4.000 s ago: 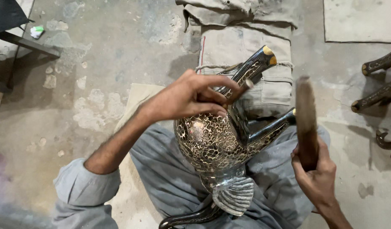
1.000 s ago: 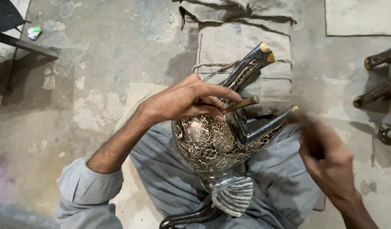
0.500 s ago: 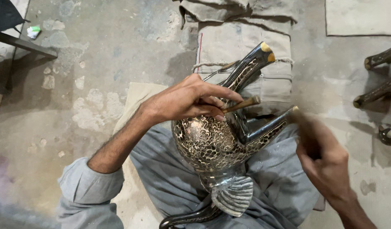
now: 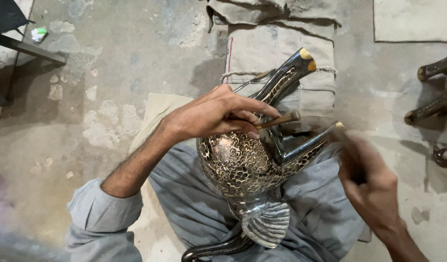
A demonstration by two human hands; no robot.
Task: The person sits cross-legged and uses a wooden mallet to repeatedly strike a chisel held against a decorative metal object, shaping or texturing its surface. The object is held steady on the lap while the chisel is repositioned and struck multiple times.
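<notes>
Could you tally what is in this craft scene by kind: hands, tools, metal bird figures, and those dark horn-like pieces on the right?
Hands: 2, left hand and right hand
Tools: 2, thin punch and blurred striking tool
Patterned metal bird figure: 1
Dark horn-like pieces at right: 3
Total: 8

Hands: I count two, a left hand (image 4: 216,116) and a right hand (image 4: 371,187), the right one blurred.
Engraved metal bird figures: one (image 4: 248,160), on the lap.
Thin rod tools: one (image 4: 277,120), in the left hand.
Dark tool in the right hand: one (image 4: 347,148), too blurred for me to name.
Folded cloth sacks: I see two stacked, a lower (image 4: 277,46) and an upper (image 4: 277,9).
Dark horn-like pieces at the right edge: three (image 4: 437,67).
Paper scraps on the floor: one (image 4: 39,34).
</notes>
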